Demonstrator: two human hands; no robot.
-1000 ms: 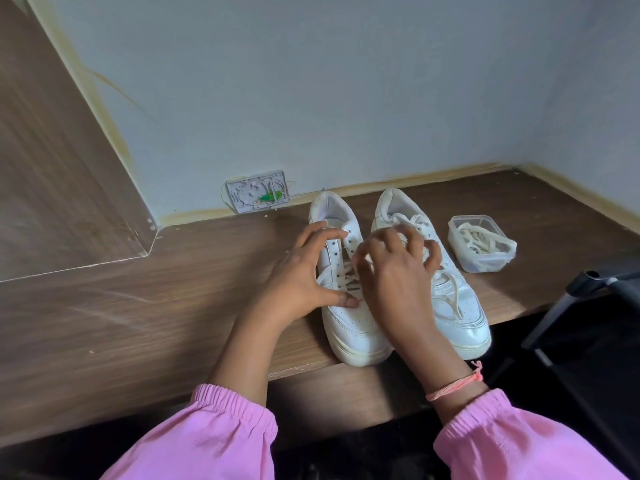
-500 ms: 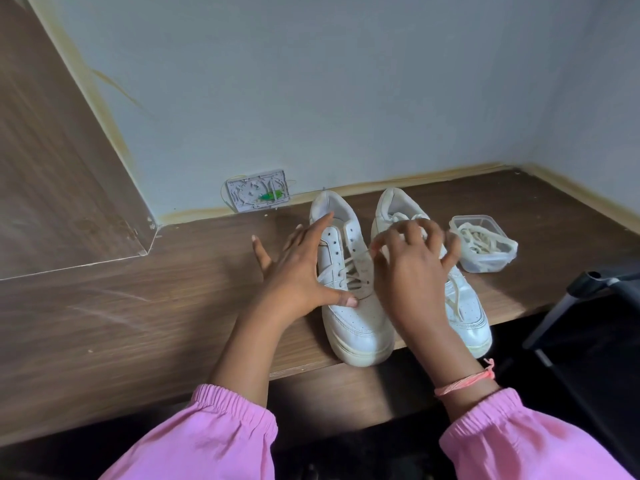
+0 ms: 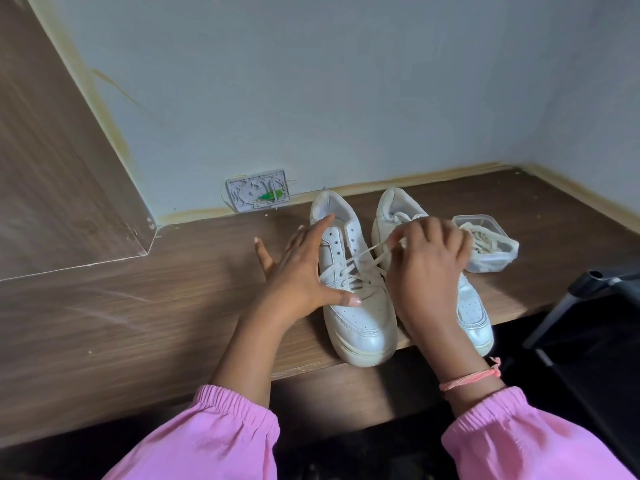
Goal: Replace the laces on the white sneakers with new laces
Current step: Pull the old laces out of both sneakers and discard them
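Two white sneakers stand side by side on a wooden desk (image 3: pixel 138 306), toes toward me. My left hand (image 3: pixel 301 271) rests with straight fingers on the outer side of the left sneaker (image 3: pixel 360 317), thumb on its toe box. My right hand (image 3: pixel 426 265) pinches the lace (image 3: pixel 363 258) of the left sneaker and holds it taut, pulled up to the right. Its upper eyelets are bare; the lower ones are still laced. The right sneaker (image 3: pixel 471 306) lies partly hidden under my right hand.
A clear plastic tub (image 3: pixel 491 261) with cream laces sits right of the sneakers. A small white wall plate (image 3: pixel 258 190) leans at the back. A dark chair frame (image 3: pixel 588 306) stands at the right, beyond the desk edge. Walls close the back and right.
My right hand has moved up and right, drawing the lace out of the left sneaker's upper eyelets. My left hand's fingers have spread flat along the shoe's side.
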